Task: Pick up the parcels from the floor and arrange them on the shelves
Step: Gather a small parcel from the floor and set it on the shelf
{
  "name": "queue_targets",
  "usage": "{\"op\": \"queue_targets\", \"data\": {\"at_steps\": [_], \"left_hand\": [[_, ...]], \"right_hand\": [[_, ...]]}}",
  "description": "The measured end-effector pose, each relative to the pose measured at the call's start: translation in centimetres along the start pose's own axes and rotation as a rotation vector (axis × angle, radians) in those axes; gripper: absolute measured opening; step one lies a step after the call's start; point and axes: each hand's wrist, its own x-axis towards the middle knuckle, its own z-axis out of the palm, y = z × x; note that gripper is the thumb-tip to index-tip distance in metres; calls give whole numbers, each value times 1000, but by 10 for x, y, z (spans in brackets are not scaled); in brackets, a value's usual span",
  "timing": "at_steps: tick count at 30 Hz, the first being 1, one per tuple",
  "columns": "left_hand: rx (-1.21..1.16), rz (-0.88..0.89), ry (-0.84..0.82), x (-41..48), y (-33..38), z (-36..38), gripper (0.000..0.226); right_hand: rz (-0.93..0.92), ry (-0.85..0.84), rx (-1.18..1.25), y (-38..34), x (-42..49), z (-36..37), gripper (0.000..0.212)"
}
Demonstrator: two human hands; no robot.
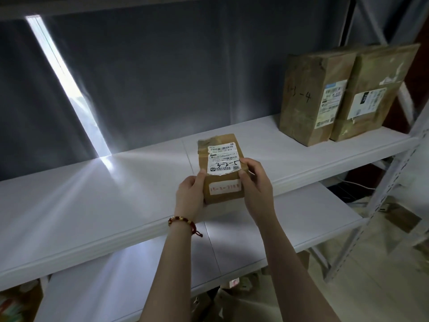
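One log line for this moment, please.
stage: placing | both hands hold small parcel over white shelf | two parcels upright, right end
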Motion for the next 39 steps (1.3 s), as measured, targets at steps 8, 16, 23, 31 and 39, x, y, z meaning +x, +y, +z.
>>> {"op": "queue_targets", "data": {"at_steps": [8,16,23,31,39], "left_hand": [[144,91,42,34,25,76,71],[28,-45,234,70,16,118,69],[50,-100,283,85,19,121,68],[134,-23,247,80,9,127,91],[354,-57,200,84,28,169,87]], "right_hand": [[-5,121,-77,23,59,-54,21],[-51,153,-211,25,93,-71,10],[42,95,-151,31,134,-85,22],[94,256,-67,50,146,-90,21],[-67,490,-136,52,140,-90,37]]}}
